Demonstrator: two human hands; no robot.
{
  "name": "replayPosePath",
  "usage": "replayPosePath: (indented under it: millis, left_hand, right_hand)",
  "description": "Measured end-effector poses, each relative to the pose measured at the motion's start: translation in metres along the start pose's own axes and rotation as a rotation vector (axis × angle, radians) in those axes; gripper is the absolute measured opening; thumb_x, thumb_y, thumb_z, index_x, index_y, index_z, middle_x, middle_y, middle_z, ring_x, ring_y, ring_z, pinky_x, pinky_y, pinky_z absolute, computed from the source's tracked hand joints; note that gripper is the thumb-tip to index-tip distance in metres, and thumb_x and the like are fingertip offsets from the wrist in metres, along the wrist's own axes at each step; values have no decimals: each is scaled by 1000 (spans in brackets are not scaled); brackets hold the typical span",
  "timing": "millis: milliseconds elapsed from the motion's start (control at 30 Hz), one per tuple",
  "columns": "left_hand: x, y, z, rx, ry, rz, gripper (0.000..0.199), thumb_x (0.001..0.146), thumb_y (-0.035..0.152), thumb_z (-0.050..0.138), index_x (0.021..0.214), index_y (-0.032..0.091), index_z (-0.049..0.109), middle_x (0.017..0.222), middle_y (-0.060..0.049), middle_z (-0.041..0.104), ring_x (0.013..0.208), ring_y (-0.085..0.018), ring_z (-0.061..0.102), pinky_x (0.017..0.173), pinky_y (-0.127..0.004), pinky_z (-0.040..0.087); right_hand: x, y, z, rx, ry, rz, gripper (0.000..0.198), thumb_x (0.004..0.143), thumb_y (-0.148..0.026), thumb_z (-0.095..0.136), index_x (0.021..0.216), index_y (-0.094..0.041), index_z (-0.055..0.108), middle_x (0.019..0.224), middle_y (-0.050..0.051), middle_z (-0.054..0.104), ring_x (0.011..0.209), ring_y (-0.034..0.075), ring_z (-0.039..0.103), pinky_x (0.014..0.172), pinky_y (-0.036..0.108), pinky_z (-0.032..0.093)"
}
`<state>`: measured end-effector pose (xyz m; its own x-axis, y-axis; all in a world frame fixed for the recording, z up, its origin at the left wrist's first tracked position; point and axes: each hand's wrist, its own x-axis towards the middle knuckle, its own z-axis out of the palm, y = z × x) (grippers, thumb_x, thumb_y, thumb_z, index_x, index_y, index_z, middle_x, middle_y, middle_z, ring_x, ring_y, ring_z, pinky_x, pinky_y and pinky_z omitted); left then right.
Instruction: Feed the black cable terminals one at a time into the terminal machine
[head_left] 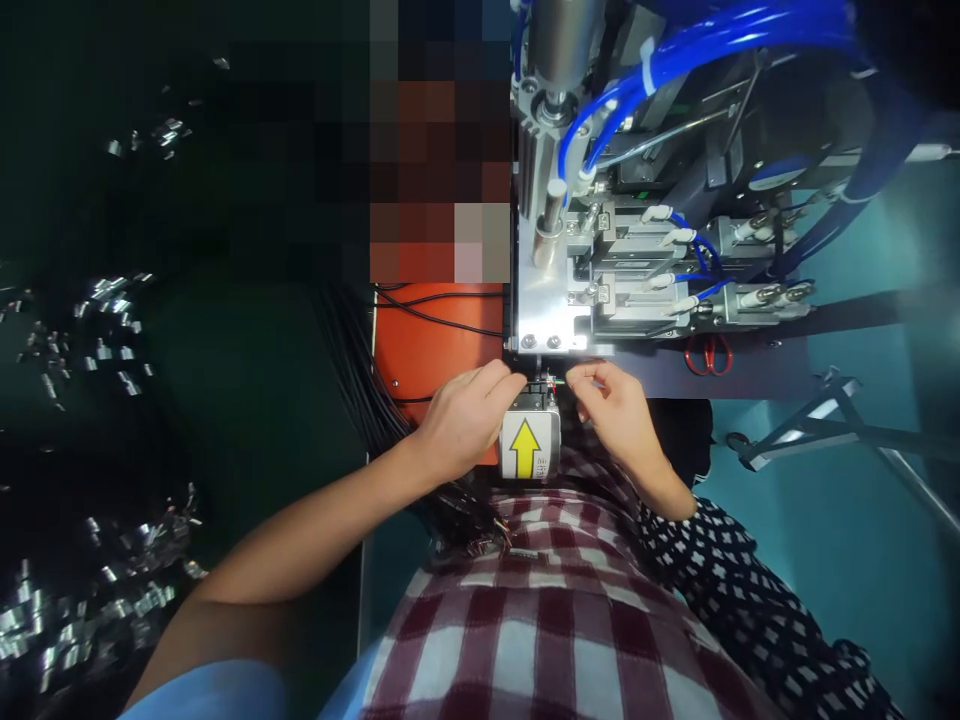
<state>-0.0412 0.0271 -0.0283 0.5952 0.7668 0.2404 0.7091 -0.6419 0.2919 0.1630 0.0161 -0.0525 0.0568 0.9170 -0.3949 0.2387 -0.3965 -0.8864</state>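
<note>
My left hand (469, 415) is closed in a pinch at the front of the machine, on what looks like the end of a thin black cable. Across from it, my right hand (615, 405) pinches the tips of thin coloured wires (556, 381) that run between the two hands. The fingertips partly hide the cable and wires. Just below them sits a white, rounded machine part (529, 460) bearing a yellow arrow (525, 436) that points away from me. Its left edge lies beside my left hand.
Over the hands stands a machine with a metal plate (544, 310), air cylinders (641, 300) and blue hoses (705, 45). Red-handled scissors (708, 355) lie to the right. Black cables (352, 370) hang across an orange surface (442, 350). Shiny pieces (112, 310) lie on the dark left side.
</note>
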Motion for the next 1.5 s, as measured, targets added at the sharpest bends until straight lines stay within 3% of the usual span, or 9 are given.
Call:
replayPosePath:
  millis: [200,433,700,967,1167,1267,1367,1500]
  left_hand:
    - [0,1,1,20,-35,-25,24,98,16,43,97,13,67,85,-7,67,75,-18,64,68,-29,52]
    - [1,1,0,44,-43,-7,24,98,17,43,96,14,67,85,-6,68,74,-18,63,67,-28,51]
    - [0,-3,0,9,-9,43,31,100,18,37,105,14,67,84,-6,68,71,-17,62,64,-28,49]
    - [2,-9,-1,12,-9,101,30,100,18,39,106,13,68,85,-6,69,73,-17,62,65,-27,48]
    - [3,-9,-2,-11,-8,98,29,99,19,41,106,13,68,84,-6,68,73,-17,62,64,-27,48]
    - [2,-10,-2,-21,-42,79,30,99,17,39,107,14,68,86,-7,69,74,-17,63,64,-27,49]
    - [1,-10,-2,-14,-78,64,31,98,16,39,109,16,68,88,-7,69,74,-17,63,65,-27,49]
    - [0,-10,-1,-5,-94,58,32,97,15,39,110,17,68,89,-7,69,75,-16,63,65,-26,49]
  right_hand:
    - [-7,-1,8,-99,78,-254,21,90,-35,62,100,-19,70,74,0,62,56,12,51,55,27,43]
    - [-3,-7,20,-180,184,-429,11,88,-27,66,83,-18,69,69,0,61,58,12,50,58,27,42]
    - [-5,0,13,-186,129,-294,16,93,-31,55,83,-20,61,65,-2,56,56,13,49,57,28,40]
    - [1,17,8,-96,90,-126,18,89,-32,56,80,-18,61,68,0,60,57,13,51,55,28,41]
    - [-20,8,11,-176,210,-391,13,87,-31,65,96,-20,65,74,-1,60,59,13,53,59,28,46]
    - [-21,2,14,-241,220,-491,7,87,-28,66,89,-21,66,77,1,62,60,13,54,60,29,46]
    - [-17,3,14,-249,227,-467,12,90,-25,61,79,-21,63,76,2,63,59,13,53,60,29,46]
    - [-15,6,13,-179,209,-393,7,88,-26,62,87,-20,63,75,0,63,54,11,50,58,28,45]
